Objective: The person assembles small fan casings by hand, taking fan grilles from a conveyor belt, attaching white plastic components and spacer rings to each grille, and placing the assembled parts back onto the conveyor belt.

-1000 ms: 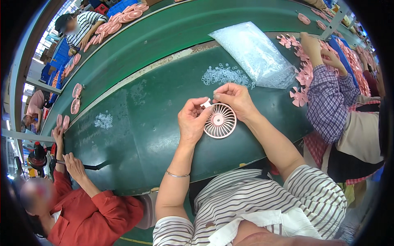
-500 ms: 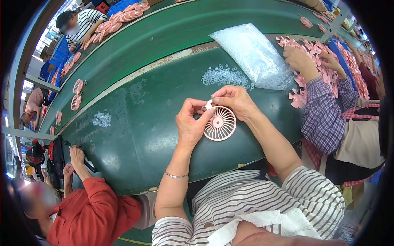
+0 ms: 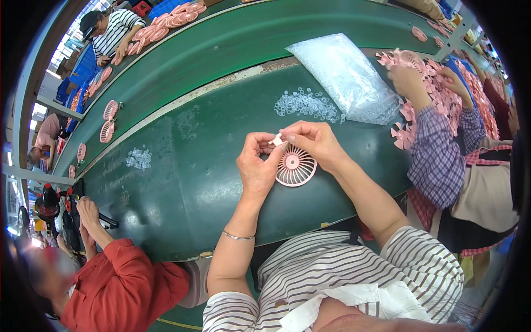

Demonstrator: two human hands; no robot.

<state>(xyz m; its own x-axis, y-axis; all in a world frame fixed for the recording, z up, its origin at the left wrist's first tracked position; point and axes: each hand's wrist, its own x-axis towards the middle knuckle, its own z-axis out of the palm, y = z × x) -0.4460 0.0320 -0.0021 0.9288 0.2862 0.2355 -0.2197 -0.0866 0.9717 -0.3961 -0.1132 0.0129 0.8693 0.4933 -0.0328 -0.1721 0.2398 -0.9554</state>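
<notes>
Between my two hands hangs a round pink fan grille with curved slots and a solid hub. A small pale piece sits at its upper edge; whether it is joined to the grille I cannot tell. My left hand is closed, its thumb and fingers pinching this piece and the grille's upper left edge. From the other side my right hand pinches close to the same spot, its thumb and fingertips at the pale piece. My fingers hide part of the grille's top.
Beyond my hands lie small clear rings and a bulging clear bag. A smaller ring pile is at left. Pink fan blades are heaped before a co-worker at right. A green conveyor carries pink grilles. A red-sleeved co-worker sits left.
The pale piece has tilted and moved slightly left in my fingers. The grille has risen a little. The red-sleeved co-worker's hands have moved left and closer together.
</notes>
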